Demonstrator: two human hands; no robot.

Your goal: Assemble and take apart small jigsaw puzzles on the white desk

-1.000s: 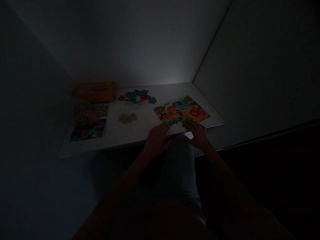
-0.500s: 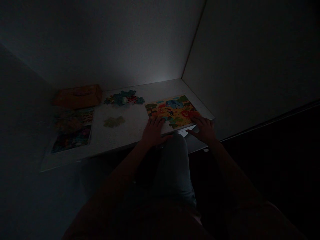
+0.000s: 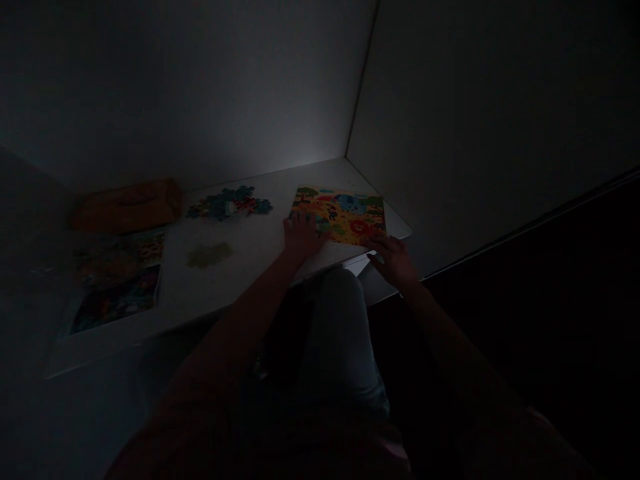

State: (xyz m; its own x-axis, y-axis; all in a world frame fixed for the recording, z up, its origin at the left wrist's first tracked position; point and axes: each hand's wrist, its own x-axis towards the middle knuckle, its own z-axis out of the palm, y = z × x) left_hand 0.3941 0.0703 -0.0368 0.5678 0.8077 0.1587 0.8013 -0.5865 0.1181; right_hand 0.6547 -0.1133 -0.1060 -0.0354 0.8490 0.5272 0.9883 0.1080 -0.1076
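Note:
The view is very dark. A colourful jigsaw puzzle picture (image 3: 345,212) with a blue elephant and a red lion lies flat near the right end of a white table (image 3: 265,260). Over its left edge, my left hand (image 3: 303,237) rests with the fingers spread. My right hand (image 3: 393,260) touches the near right corner with its fingertips, the thumb held apart at the table's front edge. Whether single seams run through the picture is too dim to tell.
Loose teal and red puzzle pieces (image 3: 231,203) are heaped by the back wall. Closer in lies a pale yellow-green pile (image 3: 209,255). An orange box (image 3: 127,205) and printed picture sheets (image 3: 117,300) occupy the left end. Walls border the table behind and at right.
The puzzle picture has turned clockwise on the table under my hands. My left hand has shifted to its left edge, my right to its near right corner. The camera view has also swung a little.

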